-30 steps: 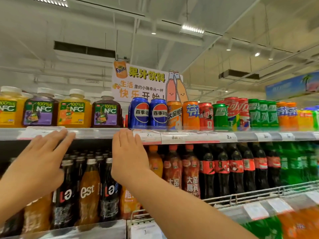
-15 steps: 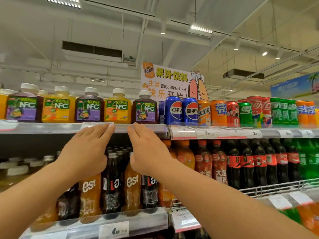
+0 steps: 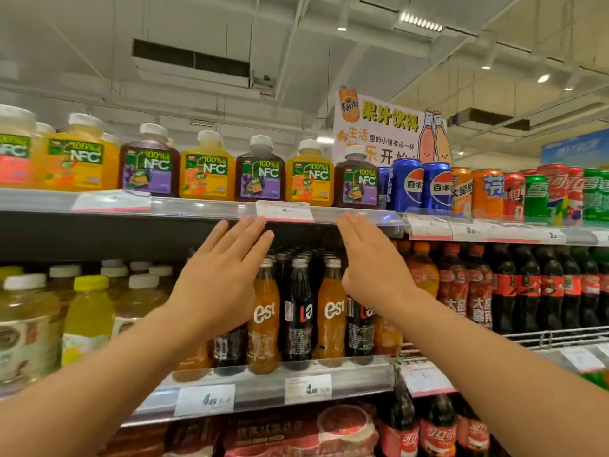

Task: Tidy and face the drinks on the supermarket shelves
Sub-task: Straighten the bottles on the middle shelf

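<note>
Supermarket drinks aisle. Stocked shelves (image 3: 197, 206) of juice bottles (image 3: 207, 173), soda cans (image 3: 407, 186), price tags (image 3: 285, 211). Overhead, a Fanta promo sign (image 3: 379, 127) under strip lighting (image 3: 420, 23).

We read "100% NFC" on the juice bottles (image 3: 207, 173), "est" on the orange bottles (image 3: 330, 310), "Fanta" on the overhead sign (image 3: 379, 127), and "4" on a price tag (image 3: 285, 211).

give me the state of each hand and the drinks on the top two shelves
left hand: open, fingers flat, holding nothing
right hand: open, holding nothing
NFC juice bottles: upright, capped, labels forward
Pepsi cans: upright, logos forward
est bottles: upright, capped, some dark ones turned sideways
</note>
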`<state>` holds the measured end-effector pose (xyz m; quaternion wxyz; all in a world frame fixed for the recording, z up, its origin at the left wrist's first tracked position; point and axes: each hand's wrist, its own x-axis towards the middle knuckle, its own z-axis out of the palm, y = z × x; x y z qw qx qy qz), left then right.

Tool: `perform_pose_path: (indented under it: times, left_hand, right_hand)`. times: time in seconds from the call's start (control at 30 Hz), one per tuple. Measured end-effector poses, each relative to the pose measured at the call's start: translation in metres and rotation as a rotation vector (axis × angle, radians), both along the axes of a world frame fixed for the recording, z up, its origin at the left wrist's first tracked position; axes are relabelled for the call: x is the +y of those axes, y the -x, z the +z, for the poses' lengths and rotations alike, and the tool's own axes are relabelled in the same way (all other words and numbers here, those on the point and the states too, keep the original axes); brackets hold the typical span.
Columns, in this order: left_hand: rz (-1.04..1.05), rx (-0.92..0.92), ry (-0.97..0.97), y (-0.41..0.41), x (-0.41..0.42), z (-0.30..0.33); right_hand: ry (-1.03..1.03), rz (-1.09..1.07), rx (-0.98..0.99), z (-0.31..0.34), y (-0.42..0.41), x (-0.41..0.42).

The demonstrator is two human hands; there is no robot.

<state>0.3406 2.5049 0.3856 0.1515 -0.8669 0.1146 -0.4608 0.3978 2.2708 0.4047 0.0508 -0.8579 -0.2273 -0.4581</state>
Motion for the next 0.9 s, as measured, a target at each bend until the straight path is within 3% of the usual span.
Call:
perform_pose_path:
  times: [0.1, 0.2, 0.4, 0.67, 0.77, 0.9]
  left_hand:
    - [-0.121, 0.089, 0.006, 0.006, 0.0, -0.035]
    - [-0.079, 0.136, -0.001, 0.002, 0.0, -0.053]
    - [0.027, 0.12, 0.157, -0.03, -0.009, -0.026]
    - [0.316, 0.206, 0.171, -0.05, 0.013, -0.001]
    - [0.308, 0.255, 0.183, -0.051, 0.02, -0.004]
    - [0.236, 0.182, 0.235, -0.049, 0.019, -0.007]
  right_hand:
    - [-0.036, 0.017, -0.004, -0.003, -0.002, 0.001]
    - [-0.058, 0.061, 0.004, -0.006, -0.006, -0.001]
    - [-0.031, 0.163, 0.027, 0.002, -0.014, -0.021]
    - [-0.038, 0.206, 0.023, 0.001, -0.017, -0.024]
    - [-0.046, 0.204, 0.023, 0.0, -0.019, -0.023]
    - [-0.036, 0.22, 0.009, -0.004, -0.022, -0.022]
